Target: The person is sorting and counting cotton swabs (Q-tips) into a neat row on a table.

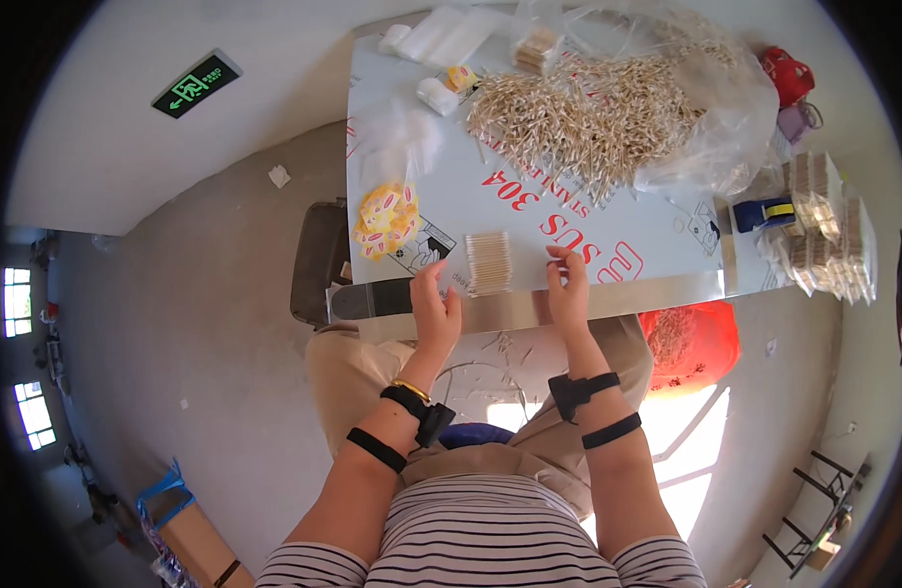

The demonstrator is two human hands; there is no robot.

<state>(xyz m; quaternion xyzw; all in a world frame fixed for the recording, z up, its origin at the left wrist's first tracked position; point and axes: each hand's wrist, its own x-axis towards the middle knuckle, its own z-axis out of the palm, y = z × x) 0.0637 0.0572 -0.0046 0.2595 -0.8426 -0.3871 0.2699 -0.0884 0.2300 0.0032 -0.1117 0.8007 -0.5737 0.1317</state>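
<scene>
Between both hands (436, 309) (569, 294) — swab bundle (488, 263), sticks crosswise.

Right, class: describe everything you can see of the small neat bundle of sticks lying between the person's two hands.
The bundle is a flat, tidy rectangle of thin pale wooden sticks with lighter tips, probably cotton swabs, packed side by side. It lies near the front edge of the white table, apart from the big loose heap further back. The left hand and the right hand flank it closely; actual contact cannot be told.

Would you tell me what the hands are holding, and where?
Neither hand grips anything: the left hand and right hand flank the cotton swab bundle on the table.
</scene>
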